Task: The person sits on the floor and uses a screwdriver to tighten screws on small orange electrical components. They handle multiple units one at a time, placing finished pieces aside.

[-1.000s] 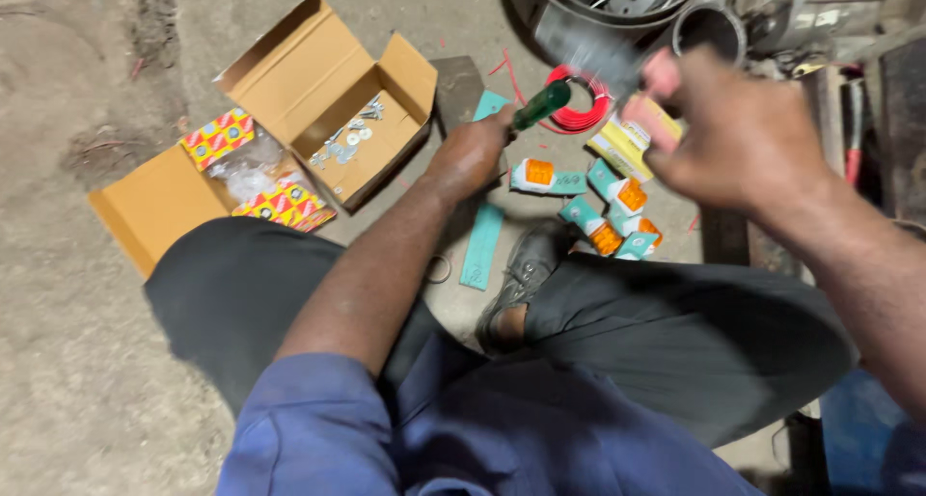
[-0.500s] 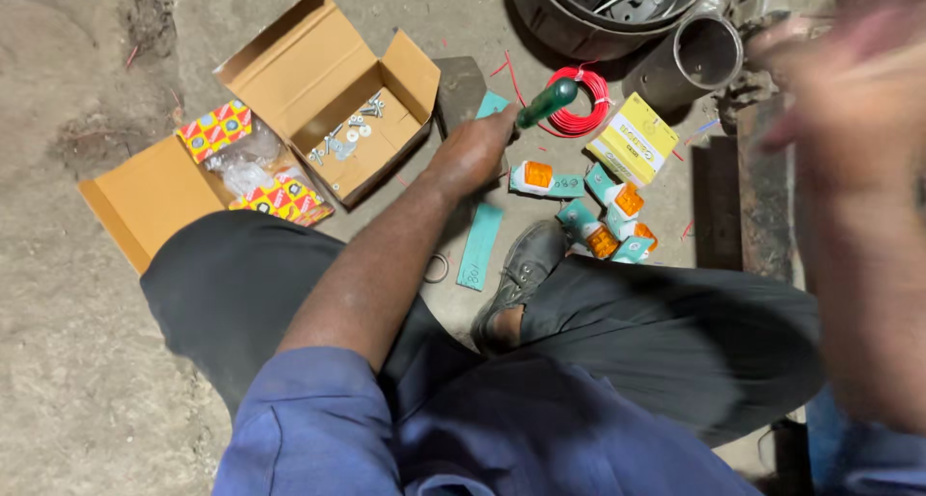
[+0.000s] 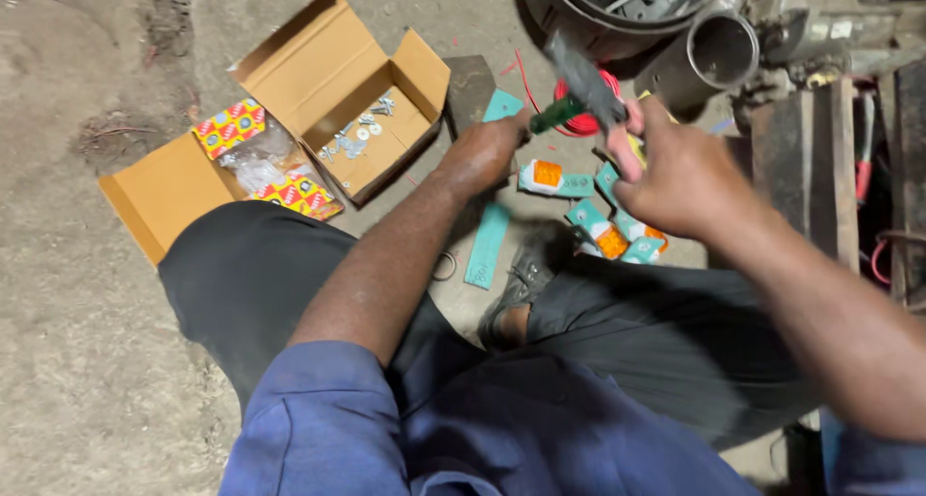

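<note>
My left hand (image 3: 482, 153) reaches forward over the ground and grips a green-handled tool (image 3: 558, 115), which looks like a screwdriver. My right hand (image 3: 675, 173) is closed around a dark grey, blurred piece (image 3: 584, 76) that crosses just above the green handle. Below both hands lie several small orange lamps in teal packs (image 3: 545, 176), more of them by my knee (image 3: 608, 237). A red wire coil (image 3: 590, 120) sits behind the tool. A loose teal strip (image 3: 487, 245) lies beside my left forearm.
An open cardboard box (image 3: 328, 71) holding small screws (image 3: 362, 134) stands at the left, with colourful packets (image 3: 231, 127) and a plastic bag next to it. A metal pipe (image 3: 719, 52) and a round metal housing (image 3: 617, 4) are at the top right. A wooden block (image 3: 805, 158) is at the right.
My right hand, raised close to the camera at the right half a second ago, has come down to the green handle with the dark piece in it. My left hand has stayed put.
</note>
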`<state>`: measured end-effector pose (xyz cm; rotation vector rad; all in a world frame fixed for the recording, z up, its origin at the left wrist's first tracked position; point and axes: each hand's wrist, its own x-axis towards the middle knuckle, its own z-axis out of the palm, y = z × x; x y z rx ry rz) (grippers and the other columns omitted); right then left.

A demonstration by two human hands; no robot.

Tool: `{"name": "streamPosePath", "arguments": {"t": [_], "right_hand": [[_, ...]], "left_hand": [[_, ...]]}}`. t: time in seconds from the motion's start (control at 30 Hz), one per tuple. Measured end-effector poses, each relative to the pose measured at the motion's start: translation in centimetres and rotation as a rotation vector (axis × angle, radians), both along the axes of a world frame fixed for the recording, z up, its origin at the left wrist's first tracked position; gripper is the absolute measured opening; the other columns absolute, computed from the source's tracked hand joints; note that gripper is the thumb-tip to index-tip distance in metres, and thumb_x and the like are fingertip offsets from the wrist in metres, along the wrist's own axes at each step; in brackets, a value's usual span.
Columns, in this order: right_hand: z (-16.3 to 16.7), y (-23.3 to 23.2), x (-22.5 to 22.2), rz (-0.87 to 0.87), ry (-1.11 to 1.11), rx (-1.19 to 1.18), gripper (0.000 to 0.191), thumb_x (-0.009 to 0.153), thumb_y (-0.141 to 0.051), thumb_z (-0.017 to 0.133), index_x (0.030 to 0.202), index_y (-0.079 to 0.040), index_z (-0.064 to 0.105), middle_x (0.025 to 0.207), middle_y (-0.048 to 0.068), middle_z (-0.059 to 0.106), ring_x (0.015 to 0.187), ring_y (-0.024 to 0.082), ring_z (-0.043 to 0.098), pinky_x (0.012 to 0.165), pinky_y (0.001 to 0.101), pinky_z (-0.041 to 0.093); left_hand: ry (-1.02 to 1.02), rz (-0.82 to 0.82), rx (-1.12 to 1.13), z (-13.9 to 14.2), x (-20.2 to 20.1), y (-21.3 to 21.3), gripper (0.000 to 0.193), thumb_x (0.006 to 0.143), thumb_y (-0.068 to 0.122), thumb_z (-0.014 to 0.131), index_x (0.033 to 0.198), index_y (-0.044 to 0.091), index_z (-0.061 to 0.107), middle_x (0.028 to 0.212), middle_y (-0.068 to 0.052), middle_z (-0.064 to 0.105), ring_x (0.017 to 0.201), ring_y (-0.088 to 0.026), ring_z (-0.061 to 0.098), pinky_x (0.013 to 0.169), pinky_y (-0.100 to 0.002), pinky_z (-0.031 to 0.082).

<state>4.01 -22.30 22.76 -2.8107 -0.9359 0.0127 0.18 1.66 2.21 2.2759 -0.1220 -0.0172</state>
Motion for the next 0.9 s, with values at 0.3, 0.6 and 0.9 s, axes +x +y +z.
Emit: {"name": "streamPosePath", "arguments": {"t": [0.3, 0.6, 0.9], "right_hand": [[-14.6, 6.3, 3.1, -0.260, 0.446, 0.430, 0.066, 0.072, -0.018, 0.084, 0.128, -0.005, 0.050, 0.113, 0.017, 0.067, 0.107, 0.031, 0.068, 0.090, 0.0447, 0.053], [-22.2, 11.3, 2.9, -0.300, 0.626, 0.115, 0.059, 0.078, -0.024, 0.087, 0.126, -0.003, 0.059, 0.130, 0.023, 0.069, 0.123, 0.038, 0.066, 0.099, 0.0441, 0.051], [-25.0, 11.8, 3.8, -0.471, 0.683, 0.303, 0.092, 0.061, -0.026, 0.099, 0.125, 0.010, 0.044, 0.135, 0.029, 0.058, 0.125, 0.037, 0.060, 0.099, 0.0414, 0.048]], "left_hand": [[-0.073, 0.029, -0.064, -1.3, -0.8, 0.4, 0.037, 0.104, 0.011, 0.052, 0.141, 0.009, 0.047, 0.113, -0.024, 0.070, 0.104, -0.044, 0.069, 0.087, -0.049, 0.055], [-0.045, 0.097, -0.095, 0.0, -1.0, 1.0, 0.051, 0.083, -0.007, 0.058, 0.131, 0.005, 0.050, 0.107, -0.026, 0.069, 0.103, -0.047, 0.066, 0.085, -0.054, 0.051], [0.101, 1.033, -1.117, -3.3, 2.8, 8.3, 0.011, 0.091, 0.002, 0.056, 0.098, 0.006, 0.050, 0.080, -0.009, 0.066, 0.066, -0.021, 0.070, 0.059, -0.039, 0.064]]}}
